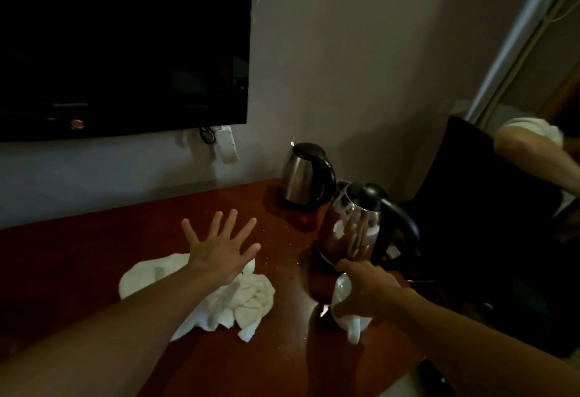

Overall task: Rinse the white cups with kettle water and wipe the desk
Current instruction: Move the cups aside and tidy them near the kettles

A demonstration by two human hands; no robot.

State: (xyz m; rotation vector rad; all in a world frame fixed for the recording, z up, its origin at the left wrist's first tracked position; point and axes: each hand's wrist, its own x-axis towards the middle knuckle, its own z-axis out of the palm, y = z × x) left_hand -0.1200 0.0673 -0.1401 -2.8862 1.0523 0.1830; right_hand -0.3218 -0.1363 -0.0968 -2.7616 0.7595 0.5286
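Risk: your right hand (365, 290) holds the white ceramic cup (346, 308) at the bench's near right corner, so a slack grip or a quick tip could send it, or its water, off the edge
Risk: the nearer stainless steel kettle with black lid and handle (354, 224) stands just beyond that cup, and an outward swing of your forearm could knock it
Risk: small droplets (282, 252) lie on the reddish-brown wooden bench (94, 258), so a set-down cup may slide
Left hand: your left hand (219, 249) is spread wide, fingers straight, palm down over the far edge of the crumpled white cloth (238, 299); whether it presses the cloth is hard to tell in this dim light
Right hand: fingers curled over the cup from above, its handle pointing down and toward you
Second kettle: a matching steel kettle (303, 174) stands farther back by the wall
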